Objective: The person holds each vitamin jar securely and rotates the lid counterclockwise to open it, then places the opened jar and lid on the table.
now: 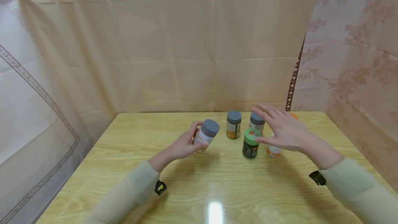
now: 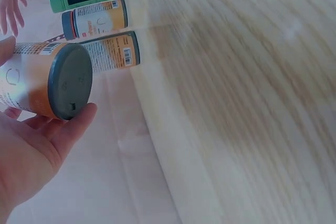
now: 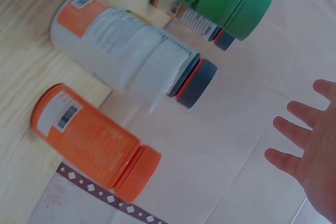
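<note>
My left hand [image 1: 186,142] grips a supplement bottle [image 1: 207,132] with a grey lid and a white and orange label. It leans to the right over the table; its dark base [image 2: 72,81] faces the camera in the left wrist view. On the right, my right hand [image 1: 284,130] is spread with straight fingers, holding nothing. Close by its thumb stands a green-lidded bottle [image 1: 250,149] with a black label. Beneath the palm is a white bottle [image 1: 273,152] with an orange band, partly hidden; its dark lid [image 3: 197,83] shows in the right wrist view.
Two more grey-lidded bottles stand toward the back, one amber-labelled [image 1: 233,127] and one partly behind my right hand [image 1: 257,122]. An orange bottle [image 3: 97,142] is mostly hidden in the head view. The wooden table [image 1: 124,168] ends at a beige curtain [image 1: 174,51].
</note>
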Motion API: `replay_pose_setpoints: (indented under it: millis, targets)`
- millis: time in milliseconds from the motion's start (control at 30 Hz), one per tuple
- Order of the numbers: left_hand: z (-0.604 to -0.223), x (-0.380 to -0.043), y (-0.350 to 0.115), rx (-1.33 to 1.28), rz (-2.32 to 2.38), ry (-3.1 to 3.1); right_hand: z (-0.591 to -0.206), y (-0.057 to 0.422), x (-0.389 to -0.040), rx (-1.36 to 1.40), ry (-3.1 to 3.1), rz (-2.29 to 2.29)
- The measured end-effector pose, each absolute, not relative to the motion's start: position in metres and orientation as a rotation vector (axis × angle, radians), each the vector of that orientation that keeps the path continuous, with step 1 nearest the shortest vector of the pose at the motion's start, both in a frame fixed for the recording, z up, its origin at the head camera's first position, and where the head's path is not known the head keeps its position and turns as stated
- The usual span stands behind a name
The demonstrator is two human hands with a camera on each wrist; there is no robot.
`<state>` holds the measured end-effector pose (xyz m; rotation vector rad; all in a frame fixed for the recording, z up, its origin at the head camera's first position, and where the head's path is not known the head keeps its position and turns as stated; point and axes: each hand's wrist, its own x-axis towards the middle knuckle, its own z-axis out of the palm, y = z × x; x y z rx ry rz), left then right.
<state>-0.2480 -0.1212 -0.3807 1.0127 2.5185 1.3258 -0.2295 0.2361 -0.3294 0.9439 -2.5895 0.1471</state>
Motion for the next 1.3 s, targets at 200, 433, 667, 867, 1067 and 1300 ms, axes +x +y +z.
replay_pose_setpoints:
  millis: [200,433,667,867,1067,1300]
  targets:
    - [-0.372,-0.244,-0.130,1.022,1.244,2.599,-0.326,0.224,-0.234,0.994,-2.592,0.163]
    - [-0.362,-0.239,-0.136,1.061,1.162,2.708,-0.323,0.212,-0.238,1.020,-2.588,0.143]
    - [-0.353,-0.236,-0.141,1.073,1.112,2.782,-0.319,0.201,-0.239,1.028,-2.605,0.166]
    - [-0.347,-0.232,-0.142,1.123,1.093,2.827,-0.318,0.190,-0.240,1.033,-2.616,0.205]
    - [-0.344,-0.227,-0.140,1.165,1.164,2.817,-0.317,0.179,-0.239,1.014,-2.651,0.289]
    - [-0.345,-0.226,-0.139,1.173,1.246,2.808,-0.317,0.168,-0.236,1.028,-2.656,0.383]
